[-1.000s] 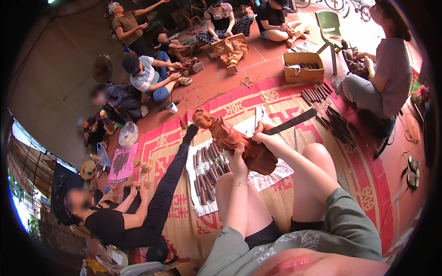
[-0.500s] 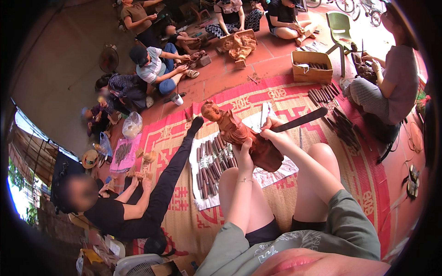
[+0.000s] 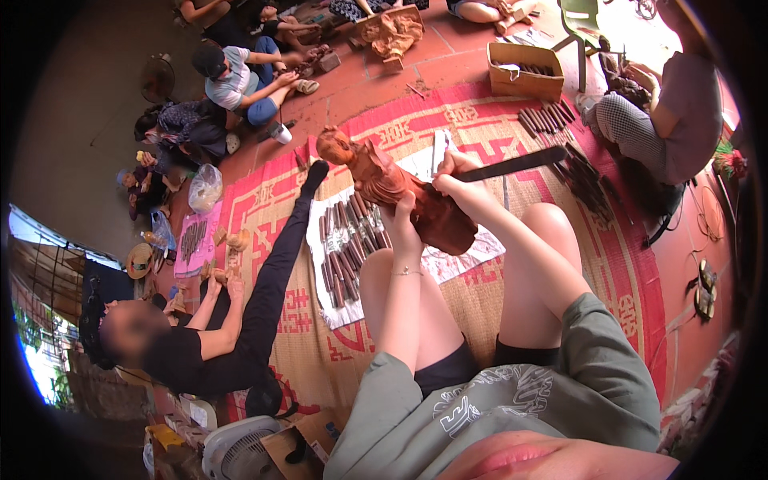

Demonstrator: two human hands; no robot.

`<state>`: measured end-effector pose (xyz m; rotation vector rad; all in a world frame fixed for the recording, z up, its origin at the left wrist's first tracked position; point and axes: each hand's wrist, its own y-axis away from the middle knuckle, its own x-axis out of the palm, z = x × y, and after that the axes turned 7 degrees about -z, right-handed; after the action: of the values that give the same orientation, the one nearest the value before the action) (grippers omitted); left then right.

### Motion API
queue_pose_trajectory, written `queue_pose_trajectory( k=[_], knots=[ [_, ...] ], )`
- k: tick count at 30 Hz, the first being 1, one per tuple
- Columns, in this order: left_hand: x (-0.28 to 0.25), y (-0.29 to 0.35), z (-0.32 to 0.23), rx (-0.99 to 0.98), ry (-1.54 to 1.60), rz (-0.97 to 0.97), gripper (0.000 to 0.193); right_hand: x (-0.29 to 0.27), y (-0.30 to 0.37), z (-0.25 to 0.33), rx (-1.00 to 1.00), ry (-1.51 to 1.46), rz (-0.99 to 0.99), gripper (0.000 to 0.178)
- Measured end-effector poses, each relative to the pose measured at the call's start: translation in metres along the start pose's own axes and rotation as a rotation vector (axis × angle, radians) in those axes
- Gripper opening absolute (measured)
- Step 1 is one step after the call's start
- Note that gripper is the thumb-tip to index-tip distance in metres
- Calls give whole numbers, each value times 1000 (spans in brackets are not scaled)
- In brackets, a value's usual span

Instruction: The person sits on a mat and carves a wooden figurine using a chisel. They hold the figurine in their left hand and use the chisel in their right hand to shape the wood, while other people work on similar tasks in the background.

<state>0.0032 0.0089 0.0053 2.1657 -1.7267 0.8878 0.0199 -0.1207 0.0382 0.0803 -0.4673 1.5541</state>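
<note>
1. Left hand (image 3: 402, 214), arm raised, grips the smooth reddish-brown carved wooden figure (image 3: 392, 188) from below, above the knees.
2. Right hand (image 3: 458, 178) clasps a long dark flat blade (image 3: 512, 164) against it.

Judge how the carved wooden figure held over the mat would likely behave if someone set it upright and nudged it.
The wooden figure is tall and narrow, so it would probably tip rather than slide. It looks solid and stiff, likely fairly heavy, since the left hand props it from below. Its rounded body might roll once down, and the thin head end could chip.

Both hands, left (image 3: 402, 214) and right (image 3: 458, 178), are raised, fingers curled shut.
</note>
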Motion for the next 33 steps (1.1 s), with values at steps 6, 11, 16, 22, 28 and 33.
queue_pose_trajectory(
  k=[6, 11, 16, 22, 28, 33],
  knots=[
    [-9, -3, 4, -44, 83, 27, 62, -2, -1, -4, 22, -131, -29, 15],
    [-9, -6, 11, -90, 136, 39, 61, -4, -1, 4, 23, -52, 16, 16],
    [-15, -11, 18, -49, -6, 59, 60, 1, 0, 6, 48, -8, 30, 16],
    [-8, -6, 10, -24, -30, 20, 58, -1, -2, -2, -93, 113, 33, 16],
    [2, 0, 2, 44, -34, 29, 59, -3, -1, -8, -121, 98, -26, 18],
    [5, 0, -1, 102, -80, 20, 60, 5, 2, 0, -39, -32, -28, 17]
  ],
)
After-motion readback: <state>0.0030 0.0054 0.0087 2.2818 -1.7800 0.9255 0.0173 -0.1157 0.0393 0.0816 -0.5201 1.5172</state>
